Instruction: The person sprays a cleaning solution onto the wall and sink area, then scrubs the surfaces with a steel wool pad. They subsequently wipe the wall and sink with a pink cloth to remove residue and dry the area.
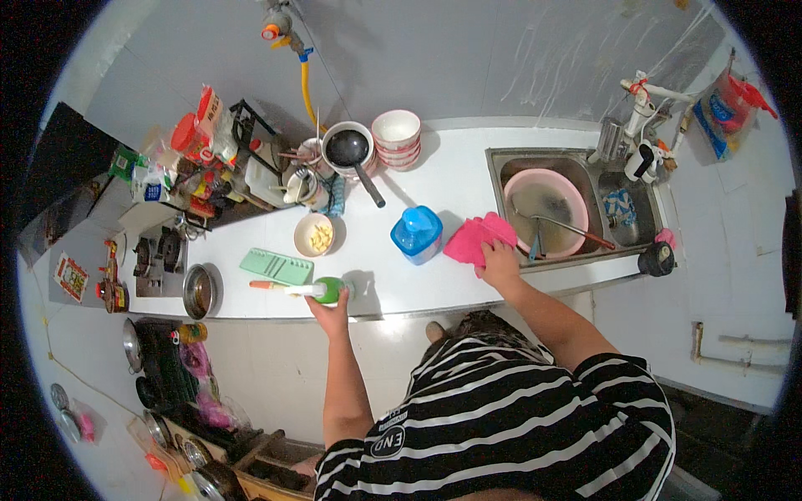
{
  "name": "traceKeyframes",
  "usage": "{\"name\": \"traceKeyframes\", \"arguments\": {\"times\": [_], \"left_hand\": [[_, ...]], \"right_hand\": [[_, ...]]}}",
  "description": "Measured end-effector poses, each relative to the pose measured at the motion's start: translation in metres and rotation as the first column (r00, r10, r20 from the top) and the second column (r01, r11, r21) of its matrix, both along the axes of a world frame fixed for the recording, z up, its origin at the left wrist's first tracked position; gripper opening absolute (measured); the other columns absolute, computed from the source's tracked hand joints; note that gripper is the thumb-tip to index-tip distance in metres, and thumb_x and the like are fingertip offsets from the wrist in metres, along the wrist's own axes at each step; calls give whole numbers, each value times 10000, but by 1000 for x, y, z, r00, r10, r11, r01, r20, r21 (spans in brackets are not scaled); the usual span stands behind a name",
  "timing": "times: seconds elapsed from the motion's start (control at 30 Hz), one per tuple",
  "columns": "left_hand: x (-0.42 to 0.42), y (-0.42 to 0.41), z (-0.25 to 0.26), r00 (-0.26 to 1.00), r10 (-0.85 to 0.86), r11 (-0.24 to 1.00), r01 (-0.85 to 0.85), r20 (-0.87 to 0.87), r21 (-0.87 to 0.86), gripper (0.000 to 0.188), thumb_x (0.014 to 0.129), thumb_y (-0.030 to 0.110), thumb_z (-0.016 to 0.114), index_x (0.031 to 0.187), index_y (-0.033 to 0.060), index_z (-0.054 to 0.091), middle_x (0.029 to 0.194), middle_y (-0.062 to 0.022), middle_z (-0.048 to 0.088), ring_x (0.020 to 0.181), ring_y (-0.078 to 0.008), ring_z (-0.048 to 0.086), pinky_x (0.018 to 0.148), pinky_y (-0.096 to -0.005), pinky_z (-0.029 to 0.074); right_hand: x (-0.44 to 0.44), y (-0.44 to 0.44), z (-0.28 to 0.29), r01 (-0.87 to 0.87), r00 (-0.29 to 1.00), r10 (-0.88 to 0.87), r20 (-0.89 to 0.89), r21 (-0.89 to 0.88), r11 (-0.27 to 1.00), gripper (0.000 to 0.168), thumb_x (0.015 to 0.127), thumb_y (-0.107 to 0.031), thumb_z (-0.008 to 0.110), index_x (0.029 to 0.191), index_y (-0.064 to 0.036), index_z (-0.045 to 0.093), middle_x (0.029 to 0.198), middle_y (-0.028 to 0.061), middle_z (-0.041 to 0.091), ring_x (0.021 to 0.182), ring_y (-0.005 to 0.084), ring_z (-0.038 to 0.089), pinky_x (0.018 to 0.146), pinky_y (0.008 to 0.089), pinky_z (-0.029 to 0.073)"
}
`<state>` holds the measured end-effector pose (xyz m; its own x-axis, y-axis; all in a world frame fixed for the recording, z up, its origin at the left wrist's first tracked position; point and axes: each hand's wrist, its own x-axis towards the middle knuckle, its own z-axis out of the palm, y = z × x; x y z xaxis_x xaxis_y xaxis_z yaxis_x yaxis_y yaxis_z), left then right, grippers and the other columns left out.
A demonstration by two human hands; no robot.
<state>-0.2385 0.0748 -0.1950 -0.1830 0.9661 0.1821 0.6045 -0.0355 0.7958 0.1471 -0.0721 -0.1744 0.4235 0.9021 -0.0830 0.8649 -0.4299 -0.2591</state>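
Note:
Near the front edge of the white countertop, my left hand grips a green spray bottle with a white nozzle. Just behind it lie a light green grater and an orange-handled tool. My right hand rests on a bunched pink cloth beside the sink; its fingertips press on the fabric. Between the hands, farther back, stands a blue plastic container. A bowl of peeled garlic cloves is behind the grater.
In the double sink, a pink basin holds cloudy water, a red-handled utensil and other items. Stacked bowls and a black ladle on another bowl stand at the back. A metal bowl sits by the gas stove at left.

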Motion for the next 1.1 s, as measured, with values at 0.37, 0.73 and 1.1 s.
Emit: {"name": "traceKeyframes", "arguments": {"times": [0.37,0.73,1.1], "left_hand": [[45,-115,40,779,-117,690,510,617,-513,300,916,196,633,1142,6,580,1045,-74,654,961,-153,623,808,-272,497],[182,-111,117,175,440,184,942,881,-280,561,949,457,464,1382,109,386,1321,-118,487,1140,-251,514,959,-429,448],[260,-133,127,26,-120,328,944,992,15,498,963,217,502,1406,67,328,1411,-132,426,1251,-258,459,1048,-379,385]], "right_hand": [[33,12,-38,351,857,-231,-460,195,916,223,764,-222,725,901,-73,632,891,142,617,859,315,600,753,426,488],[-41,-77,157,-12,876,314,-366,634,773,135,798,-129,660,878,-27,623,976,117,611,894,301,591,802,385,480],[-8,-105,166,8,589,459,-664,573,819,160,801,-81,637,950,-24,650,996,109,662,944,283,627,832,367,492]]}}
